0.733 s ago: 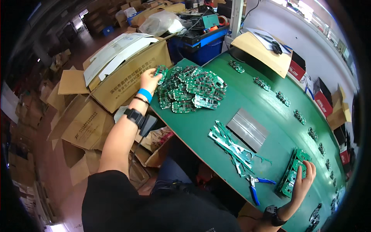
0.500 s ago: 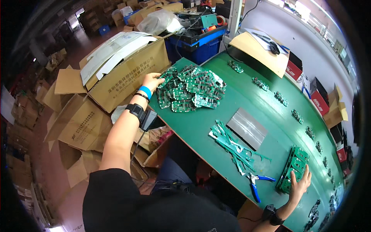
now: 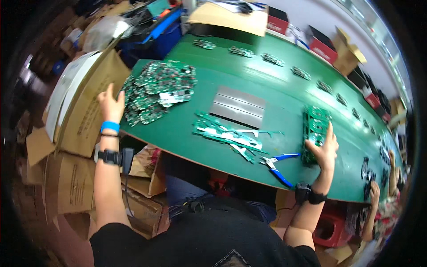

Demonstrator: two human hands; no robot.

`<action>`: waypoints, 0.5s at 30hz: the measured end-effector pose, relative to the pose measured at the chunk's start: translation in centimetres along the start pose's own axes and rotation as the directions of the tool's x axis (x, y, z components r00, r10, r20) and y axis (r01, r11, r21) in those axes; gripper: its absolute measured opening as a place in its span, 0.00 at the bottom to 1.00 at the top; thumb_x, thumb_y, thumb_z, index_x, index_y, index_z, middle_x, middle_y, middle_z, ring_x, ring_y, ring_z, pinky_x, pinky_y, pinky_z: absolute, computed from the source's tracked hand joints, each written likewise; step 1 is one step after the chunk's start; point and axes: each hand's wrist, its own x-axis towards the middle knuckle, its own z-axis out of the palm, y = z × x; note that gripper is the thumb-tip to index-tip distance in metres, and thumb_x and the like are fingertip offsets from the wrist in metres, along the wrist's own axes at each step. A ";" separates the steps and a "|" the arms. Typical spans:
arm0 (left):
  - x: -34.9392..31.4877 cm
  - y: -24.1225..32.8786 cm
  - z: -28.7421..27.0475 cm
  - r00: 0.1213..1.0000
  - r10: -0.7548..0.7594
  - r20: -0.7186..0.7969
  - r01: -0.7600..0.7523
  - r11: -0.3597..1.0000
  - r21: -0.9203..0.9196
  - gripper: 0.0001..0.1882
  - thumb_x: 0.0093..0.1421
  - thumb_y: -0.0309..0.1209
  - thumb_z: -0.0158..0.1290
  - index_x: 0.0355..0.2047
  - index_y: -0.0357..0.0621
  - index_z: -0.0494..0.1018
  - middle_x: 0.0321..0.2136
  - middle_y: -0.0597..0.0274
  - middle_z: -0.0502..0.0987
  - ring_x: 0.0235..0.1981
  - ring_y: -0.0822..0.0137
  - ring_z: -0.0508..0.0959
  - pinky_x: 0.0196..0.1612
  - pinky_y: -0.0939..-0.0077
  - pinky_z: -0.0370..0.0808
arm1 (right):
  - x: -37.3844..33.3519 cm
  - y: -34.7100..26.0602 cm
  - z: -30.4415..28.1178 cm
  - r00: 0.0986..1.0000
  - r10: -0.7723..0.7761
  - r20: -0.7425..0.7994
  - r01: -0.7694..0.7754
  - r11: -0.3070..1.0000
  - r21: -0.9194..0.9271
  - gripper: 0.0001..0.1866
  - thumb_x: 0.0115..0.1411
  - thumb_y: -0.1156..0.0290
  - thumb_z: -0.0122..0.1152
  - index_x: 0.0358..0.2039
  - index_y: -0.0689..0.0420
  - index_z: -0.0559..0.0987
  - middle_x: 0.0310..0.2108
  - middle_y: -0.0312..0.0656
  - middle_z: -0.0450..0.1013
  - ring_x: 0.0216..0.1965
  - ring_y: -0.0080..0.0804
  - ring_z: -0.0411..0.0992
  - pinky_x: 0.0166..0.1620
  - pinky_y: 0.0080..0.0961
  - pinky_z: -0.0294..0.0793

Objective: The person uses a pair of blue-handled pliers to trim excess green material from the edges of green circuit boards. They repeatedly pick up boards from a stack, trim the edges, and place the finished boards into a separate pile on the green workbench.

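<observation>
My left hand [image 3: 111, 106] is open beside the left edge of a heaped pile of small green circuit boards [image 3: 162, 78], its fingers spread and nothing visible in them. On the right, my right hand [image 3: 324, 150] lies over the near part of a stack of larger green circuit board panels [image 3: 319, 116]. Its thumb and fingers are stretched apart on the top and right edge of that stack. Blue-handled cutters [image 3: 279, 168] lie left of this hand with their handles apart. Beyond them are loose green and white board strips [image 3: 231, 135] and a grey metal plate [image 3: 238, 107].
Small board clusters [image 3: 272, 59] run in a row along the far side of the green table [image 3: 200, 153]. Cardboard boxes [image 3: 84, 120] stand against its left end, a blue bin [image 3: 153, 42] behind. At far right, a co-worker's hand [image 3: 375, 191] is near dark parts.
The view has swung right, bringing a co-worker into sight. My left hand has come away from the board pile and spread its fingers. My right hand stays at the panel stack.
</observation>
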 end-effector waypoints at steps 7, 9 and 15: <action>-3.8 19.4 -9.0 0.927 0.159 0.339 0.206 0.541 -0.815 0.08 0.65 0.27 0.51 0.41 0.38 0.77 0.35 0.65 0.77 0.32 0.75 0.74 0.36 0.78 0.73 | -2.2 -1.9 -3.0 0.986 -0.036 -0.161 0.075 0.967 0.243 0.58 0.38 0.59 0.75 0.69 0.47 0.52 0.61 0.54 0.59 0.62 0.54 0.56 0.61 0.50 0.58; -6.0 23.9 -9.2 0.717 0.440 0.541 0.424 0.341 -0.839 0.14 0.67 0.35 0.50 0.44 0.38 0.77 0.36 0.60 0.78 0.37 0.72 0.77 0.41 0.76 0.76 | -3.7 -4.4 -4.2 0.965 -0.208 -0.159 0.261 0.812 0.522 0.58 0.37 0.61 0.75 0.68 0.52 0.53 0.61 0.53 0.58 0.62 0.52 0.56 0.62 0.45 0.57; -11.8 32.2 -8.8 0.473 0.572 0.670 0.860 -0.463 -0.212 0.29 0.71 0.48 0.38 0.65 0.46 0.56 0.57 0.55 0.69 0.58 0.60 0.70 0.61 0.59 0.67 | -9.9 -15.7 0.0 0.778 -0.624 -0.076 0.499 0.540 0.678 0.60 0.38 0.58 0.78 0.67 0.60 0.53 0.64 0.58 0.55 0.65 0.53 0.52 0.65 0.43 0.52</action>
